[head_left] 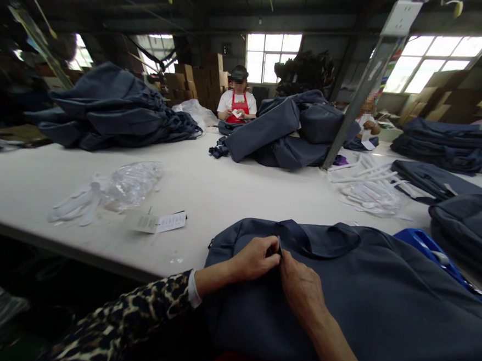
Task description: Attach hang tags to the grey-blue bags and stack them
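Note:
A dark blue bag [365, 299] lies at the table's front edge, its looped handle [327, 248] along the far side. Over the bag's left part, my left hand [257, 257] pinches a small dark piece [279, 246], perhaps a strap end or tag. My right hand [302, 286] meets it from the right, its fingers closed at the same dark piece. The fingertips of both hands nearly touch. What exactly lies between them is too small to make out. Paper tags [158, 222] rest on the table left of the bag.
White gloves [78, 203] and clear plastic [133, 184] lie at left on the white table [208, 183]. Bag piles [114, 105] stand behind. A metal post [357, 89] rises at right, near white strips [368, 184] and a blue tool [430, 251]. A person [239, 100] works opposite.

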`<action>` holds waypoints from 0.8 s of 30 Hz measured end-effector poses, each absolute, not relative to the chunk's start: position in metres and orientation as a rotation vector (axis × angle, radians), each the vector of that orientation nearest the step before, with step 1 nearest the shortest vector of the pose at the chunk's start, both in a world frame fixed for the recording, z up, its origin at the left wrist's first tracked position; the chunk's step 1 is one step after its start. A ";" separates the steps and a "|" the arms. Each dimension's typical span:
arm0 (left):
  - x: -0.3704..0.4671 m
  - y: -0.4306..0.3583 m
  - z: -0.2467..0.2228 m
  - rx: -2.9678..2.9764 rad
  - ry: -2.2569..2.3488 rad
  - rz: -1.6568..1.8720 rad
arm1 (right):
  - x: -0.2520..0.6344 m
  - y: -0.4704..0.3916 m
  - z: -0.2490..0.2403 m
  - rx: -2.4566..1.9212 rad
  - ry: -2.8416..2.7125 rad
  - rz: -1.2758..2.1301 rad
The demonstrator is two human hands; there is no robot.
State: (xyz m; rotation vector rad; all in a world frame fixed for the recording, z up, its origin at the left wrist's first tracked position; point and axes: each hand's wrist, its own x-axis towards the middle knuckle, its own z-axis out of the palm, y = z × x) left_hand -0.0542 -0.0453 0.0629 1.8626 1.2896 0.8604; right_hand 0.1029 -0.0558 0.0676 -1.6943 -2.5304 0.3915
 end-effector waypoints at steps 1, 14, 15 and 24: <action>-0.053 -0.047 0.061 1.841 1.284 0.865 | 0.103 -0.056 0.067 -1.693 -2.530 0.391; -0.057 -0.054 0.035 1.350 1.160 0.969 | 0.095 -0.064 0.051 -1.618 -2.689 0.161; -0.057 -0.055 0.035 1.344 1.155 0.971 | 0.095 -0.064 0.051 -1.616 -2.692 0.153; -0.069 -0.050 0.044 1.441 1.167 1.011 | 0.112 -0.062 0.055 -1.650 -2.565 0.288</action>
